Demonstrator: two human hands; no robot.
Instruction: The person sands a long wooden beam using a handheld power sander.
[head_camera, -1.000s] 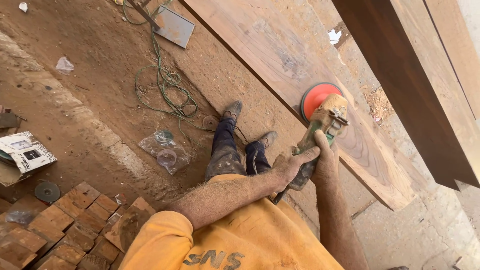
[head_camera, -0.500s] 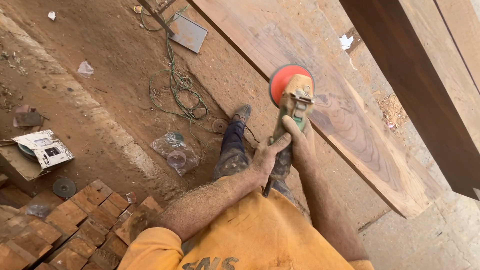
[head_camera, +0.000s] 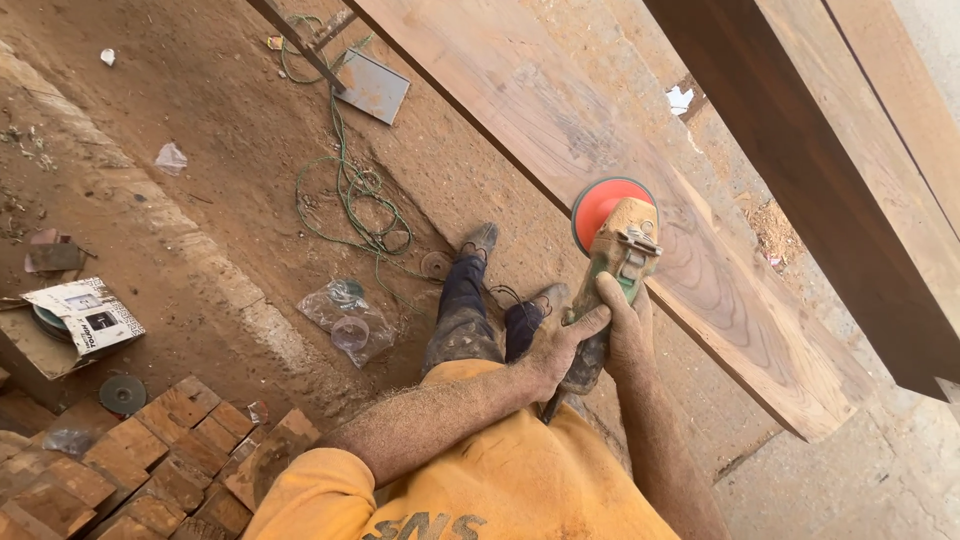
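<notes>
Sawdust coats both forearms in the head view. Left hand (head_camera: 560, 345) is wrapped around the rear handle of a green angle grinder (head_camera: 612, 280), fingers closed on the dark grip. Right hand (head_camera: 625, 320) clasps the grinder body just ahead of it, fingers curled over the top of the housing. The tool's red sanding disc (head_camera: 600, 205) lies flat against the face of a long wooden plank (head_camera: 560, 110), close to the plank's near edge and roughly midway along the visible length; curved grain shows on the wood beside the disc. A darker wooden beam (head_camera: 820, 150) runs alongside the plank on its far side. Below the arms, the person's orange shirt (head_camera: 500, 480) fills the bottom of the frame, and two dusty shoes (head_camera: 480, 240) stand on the dirt ground just beside the plank. A tangled green cable (head_camera: 355, 200) lies on the ground near the shoes, with a clear plastic bag (head_camera: 345, 315) close to it. Stacked wooden blocks (head_camera: 150, 450) sit at lower left, near a loose grey disc (head_camera: 122, 393) and a printed cardboard box (head_camera: 85, 315). A flat metal plate (head_camera: 372, 85) lies farther off.
</notes>
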